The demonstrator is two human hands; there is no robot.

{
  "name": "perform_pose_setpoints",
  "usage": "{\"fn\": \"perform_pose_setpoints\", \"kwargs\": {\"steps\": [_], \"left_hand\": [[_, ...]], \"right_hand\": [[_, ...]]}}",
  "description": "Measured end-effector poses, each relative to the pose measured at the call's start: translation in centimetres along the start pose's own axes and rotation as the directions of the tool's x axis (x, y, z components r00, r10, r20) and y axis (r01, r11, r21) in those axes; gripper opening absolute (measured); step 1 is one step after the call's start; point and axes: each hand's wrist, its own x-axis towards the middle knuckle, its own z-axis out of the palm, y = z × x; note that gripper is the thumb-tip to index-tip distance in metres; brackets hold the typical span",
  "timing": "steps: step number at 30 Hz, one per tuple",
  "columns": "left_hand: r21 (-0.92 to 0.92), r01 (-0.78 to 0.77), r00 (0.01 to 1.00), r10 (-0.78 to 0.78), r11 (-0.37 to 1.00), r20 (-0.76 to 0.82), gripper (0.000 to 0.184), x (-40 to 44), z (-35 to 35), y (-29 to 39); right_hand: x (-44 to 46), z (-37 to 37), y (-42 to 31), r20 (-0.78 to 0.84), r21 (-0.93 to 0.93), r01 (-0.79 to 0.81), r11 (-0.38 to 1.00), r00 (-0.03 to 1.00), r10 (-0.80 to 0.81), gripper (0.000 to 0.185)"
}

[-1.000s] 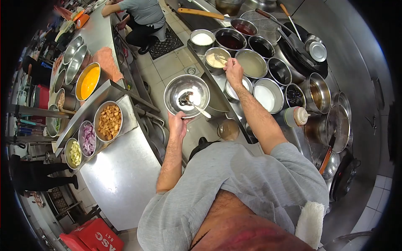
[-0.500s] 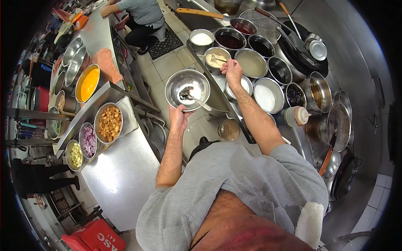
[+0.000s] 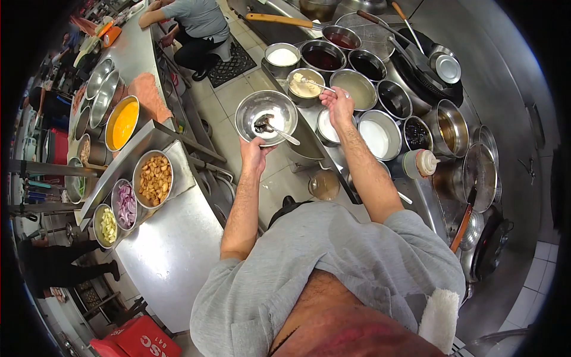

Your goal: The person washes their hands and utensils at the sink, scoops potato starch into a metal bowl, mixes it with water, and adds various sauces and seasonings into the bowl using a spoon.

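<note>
My left hand [image 3: 254,156] grips the near rim of a steel mixing bowl [image 3: 279,101]. Inside the bowl lie white stuff and a dark brown sauce, and a metal spoon [image 3: 285,135] leans in it with its handle over the rim. My right hand [image 3: 337,105] is closed on the handle of a second spoon [image 3: 321,87]. A pale scoop sits on that spoon's tip, over a steel pot of beige paste [image 3: 306,88]. Beside my right forearm stand a pot of white granules [image 3: 375,138] and a pot of cloudy liquid [image 3: 357,89].
Pots of dark sauces [image 3: 323,56] and a squeeze bottle [image 3: 420,163] crowd the right counter. On the left are bowls of fried cubes [image 3: 156,178], sliced purple onion [image 3: 126,205] and orange liquid [image 3: 122,125]. A seated person [image 3: 196,27] is beyond the aisle.
My right hand has drawn slightly back and to the right, and the spoon's tip with its pale scoop now shows above the paste. The left hand and bowl stay nearly in place.
</note>
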Motion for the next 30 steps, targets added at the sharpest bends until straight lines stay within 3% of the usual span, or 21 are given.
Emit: {"fn": "perform_pose_setpoints", "kwargs": {"steps": [6, 8, 9, 10, 12, 16, 18, 20, 24, 26, 29, 30], "left_hand": [[-0.002, 0.025, 0.999, -0.025, 1.0, -0.03, 0.069, 1.4, 0.9, 0.4], [0.02, 0.014, 0.999, -0.013, 1.0, -0.032, 0.069, 1.5, 1.2, 0.8], [0.026, 0.018, 1.0, -0.018, 1.0, -0.021, 0.069, 1.8, 1.2, 0.9], [0.03, 0.021, 1.0, -0.021, 0.999, -0.008, 0.07, 2.0, 1.2, 0.9], [0.038, 0.021, 1.0, -0.02, 0.999, -0.019, 0.071, 1.6, 1.7, 1.6], [0.032, -0.001, 1.0, 0.001, 0.999, -0.014, 0.071, 1.3, 1.0, 1.8], [0.029, 0.008, 1.0, -0.008, 1.0, -0.024, 0.071, 0.7, 0.9, 2.0], [0.023, -0.004, 0.999, 0.005, 1.0, -0.034, 0.07, 0.2, 0.5, 2.1], [0.002, -0.006, 0.996, 0.006, 1.0, -0.093, 0.068, -0.5, -0.6, 2.2], [-0.022, -0.013, 0.993, 0.011, 1.0, -0.115, 0.068, -0.4, -1.4, 2.0], [-0.018, -0.023, 0.988, 0.019, 1.0, -0.152, 0.067, 0.0, -2.3, 1.7], [-0.019, -0.03, 0.987, 0.026, 0.999, -0.161, 0.066, 0.2, -2.5, 1.6]], "right_hand": [[-3.5, 0.6, -3.5, 0.139, 0.023, 0.008, 1.0, 0.99, -0.011, 0.025], [-5.1, 1.4, -4.3, 0.367, -0.22, 0.138, 0.966, 0.929, -0.049, 0.029], [-5.6, 1.7, -4.5, 0.423, -0.345, 0.186, 0.92, 0.906, -0.024, 0.03], [-5.5, 2.1, -4.5, 0.429, -0.345, 0.189, 0.919, 0.903, -0.025, 0.03], [-5.0, 3.3, -4.0, 0.499, -0.47, 0.405, 0.785, 0.855, -0.142, 0.029], [0.1, 7.1, -1.7, 0.419, -0.48, 0.461, 0.746, 0.868, -0.267, 0.026], [2.5, 8.5, -0.2, 0.403, -0.511, 0.461, 0.725, 0.874, -0.271, 0.027], [4.7, 9.4, 1.4, 0.39, -0.688, 0.448, 0.571, 0.892, -0.231, 0.029], [8.0, 9.7, 4.7, 0.323, -0.762, 0.371, 0.531, 0.928, -0.184, 0.028], [9.0, 9.9, 6.1, 0.314, -0.714, 0.376, 0.591, 0.926, -0.21, 0.027], [8.9, 10.3, 6.1, 0.169, -0.503, 0.181, 0.845, 0.979, -0.11, 0.023], [8.9, 10.1, 6.1, 0.168, -0.504, 0.181, 0.844, 0.98, -0.11, 0.023]]}}
